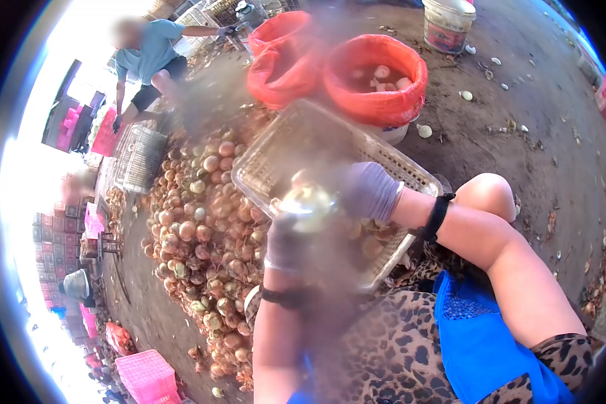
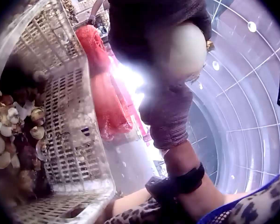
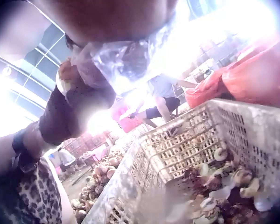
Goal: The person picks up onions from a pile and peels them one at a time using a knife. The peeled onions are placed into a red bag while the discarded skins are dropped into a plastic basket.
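Note:
A pale, mostly peeled onion point(image 2: 189, 51) is between my two gloved hands, over a plastic crate point(image 1: 411, 165). My left hand point(image 1: 284, 242), in a grey glove, grips it from the near-left side. From the right, my right hand point(image 1: 374, 192) meets the onion in a matching glove; its fingers are hidden by blur and glare, so I cannot tell what they hold. In the right wrist view, the onion point(image 3: 64, 79) shows brown skin on one part, close above the left glove point(image 3: 67, 112). Peelings and onion pieces point(image 3: 210, 205) lie in the crate below.
A large heap of unpeeled onions point(image 1: 202, 229) spreads left of the crate. Beyond it stand a red-lined tub point(image 1: 407, 101) with pale onions inside and red bags point(image 1: 276, 81). Another person point(image 1: 148, 54) bends at the far left. A pink crate point(image 1: 145, 377) sits lower left.

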`<state>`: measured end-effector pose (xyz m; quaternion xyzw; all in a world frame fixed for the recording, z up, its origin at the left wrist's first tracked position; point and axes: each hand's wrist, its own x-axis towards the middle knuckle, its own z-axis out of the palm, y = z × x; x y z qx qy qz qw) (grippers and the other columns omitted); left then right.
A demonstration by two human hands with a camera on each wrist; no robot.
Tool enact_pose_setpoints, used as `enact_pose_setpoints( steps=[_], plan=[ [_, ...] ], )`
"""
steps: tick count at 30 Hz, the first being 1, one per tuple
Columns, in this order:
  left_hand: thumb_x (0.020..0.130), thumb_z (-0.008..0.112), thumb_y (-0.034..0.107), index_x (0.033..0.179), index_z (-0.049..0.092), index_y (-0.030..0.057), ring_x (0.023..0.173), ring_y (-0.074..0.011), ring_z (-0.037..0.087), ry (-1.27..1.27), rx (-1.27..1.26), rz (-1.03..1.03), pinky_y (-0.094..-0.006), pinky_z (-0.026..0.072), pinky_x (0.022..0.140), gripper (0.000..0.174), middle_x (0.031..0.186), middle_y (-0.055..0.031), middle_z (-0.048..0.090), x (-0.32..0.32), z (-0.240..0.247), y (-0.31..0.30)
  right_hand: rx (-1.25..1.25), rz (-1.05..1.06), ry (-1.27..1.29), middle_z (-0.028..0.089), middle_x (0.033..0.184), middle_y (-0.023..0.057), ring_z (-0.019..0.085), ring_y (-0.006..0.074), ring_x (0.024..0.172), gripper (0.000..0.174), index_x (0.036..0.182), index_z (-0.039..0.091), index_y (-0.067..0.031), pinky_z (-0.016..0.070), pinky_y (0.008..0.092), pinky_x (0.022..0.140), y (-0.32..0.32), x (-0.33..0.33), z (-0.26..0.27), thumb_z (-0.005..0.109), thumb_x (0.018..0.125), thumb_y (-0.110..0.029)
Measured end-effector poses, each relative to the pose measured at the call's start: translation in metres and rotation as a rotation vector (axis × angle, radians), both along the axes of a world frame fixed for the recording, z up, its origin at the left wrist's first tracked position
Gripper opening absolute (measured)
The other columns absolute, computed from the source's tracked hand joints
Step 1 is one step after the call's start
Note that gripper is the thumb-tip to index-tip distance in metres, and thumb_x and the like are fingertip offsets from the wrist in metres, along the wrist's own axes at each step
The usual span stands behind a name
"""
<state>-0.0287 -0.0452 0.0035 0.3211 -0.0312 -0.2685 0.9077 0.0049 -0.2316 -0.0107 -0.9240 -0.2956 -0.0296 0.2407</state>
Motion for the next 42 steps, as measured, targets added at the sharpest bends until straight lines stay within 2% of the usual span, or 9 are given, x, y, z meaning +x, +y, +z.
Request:
enact_pose_setpoints(
  steps=[8,10,14,19,27,29,32,38,42],
  plan=[
    [0.073,0.073,0.03,0.129,0.048,-0.003,0.099,-0.0264,0.062,-0.205,0.52,0.223,-0.037,0.0563,0.083,0.07,0.115,-0.0132,0.056,0.004,-0.014,0.01,-0.237,0.012,-0.09,0.067,0.082,0.0148,0.067,0.0331,0.074,0.037,0.115,0.061,-0.0023,0.0525,0.0409,0.067,-0.006,0.002,-0.005,0.061,0.086,-0.025],
    [0.077,0.07,0.025,0.129,0.049,-0.003,0.1,-0.0281,0.063,-0.235,0.615,0.282,-0.0393,0.0568,0.088,0.063,0.119,-0.0139,0.056,0.005,-0.005,0.012,-0.255,-0.092,0.13,0.068,0.08,0.0154,0.067,0.0325,0.073,0.023,0.096,0.066,-0.0042,0.0527,0.0414,0.065,-0.017,0.014,0.012,0.062,0.083,-0.023],
    [0.079,0.072,0.012,0.138,0.041,0.0001,0.116,-0.0313,0.056,-0.235,0.173,0.342,-0.0461,0.0496,0.101,0.068,0.128,-0.0138,0.052,0.008,-0.013,0.05,-0.246,-0.279,0.187,0.069,0.079,0.014,0.068,0.0255,0.073,0.028,0.107,0.068,-0.0074,0.0535,0.0355,0.065,-0.024,0.043,-0.047,0.065,0.083,-0.022],
    [0.074,0.077,0.015,0.14,0.037,0.0032,0.121,-0.0328,0.052,-0.275,0.104,0.406,-0.05,0.0434,0.107,0.078,0.13,-0.0148,0.05,0.02,-0.013,0.048,0.492,0.045,0.247,0.07,0.089,0.0173,0.069,0.0331,0.079,0.031,0.108,0.066,-0.0028,0.054,0.0385,0.072,0.015,-0.002,-0.028,0.059,0.085,-0.023],
    [0.074,0.077,0.016,0.136,0.042,0.002,0.121,-0.0359,0.051,-0.389,0.417,0.548,-0.0526,0.0444,0.105,0.073,0.129,-0.0164,0.051,0.034,-0.027,0.041,0.603,-0.103,0.47,0.069,0.086,0.0181,0.068,0.0279,0.079,0.033,0.115,0.062,-0.0038,0.053,0.0366,0.07,0.037,-0.018,-0.002,0.059,0.085,-0.017],
    [0.075,0.076,0.017,0.134,0.045,0.0021,0.122,-0.0367,0.051,-0.244,0.136,0.47,-0.0528,0.0444,0.105,0.068,0.13,-0.017,0.052,0.034,-0.022,0.042,0.473,-0.109,0.466,0.07,0.084,0.0147,0.068,0.0163,0.071,0.038,0.124,0.06,-0.0076,0.0522,0.0298,0.063,0.032,-0.021,0.006,0.056,0.087,-0.011],
    [0.078,0.074,0.019,0.131,0.049,0.0017,0.124,-0.0368,0.05,0.017,-0.66,0.149,-0.0519,0.0436,0.107,0.062,0.13,-0.0166,0.054,0.024,0.009,0.031,0.417,-0.062,0.394,0.069,0.082,0.0177,0.069,0.0246,0.072,0.041,0.126,0.058,-0.0081,0.0529,0.0351,0.064,0.03,-0.024,-0.014,0.058,0.085,-0.012],
    [0.081,0.071,0.019,0.13,0.049,0.002,0.124,-0.0346,0.05,-0.134,-0.457,0.276,-0.0477,0.0388,0.112,0.056,0.13,-0.0151,0.055,0.023,0.0,0.027,0.517,-0.118,0.18,0.066,0.082,0.0182,0.066,0.0361,0.073,0.051,0.131,0.05,-0.0095,0.052,0.0432,0.066,0.04,-0.027,0.011,0.064,0.083,-0.018],
    [0.084,0.067,0.017,0.131,0.047,-0.0006,0.124,-0.0332,0.049,-0.101,-0.592,0.12,-0.0471,0.038,0.112,0.055,0.131,-0.0163,0.053,0.018,0.003,0.016,0.437,-0.153,0.137,0.065,0.073,0.0181,0.064,0.0388,0.067,0.031,0.097,0.052,-0.0047,0.0495,0.0471,0.06,0.04,-0.025,0.015,0.064,0.086,-0.031]
  ],
)
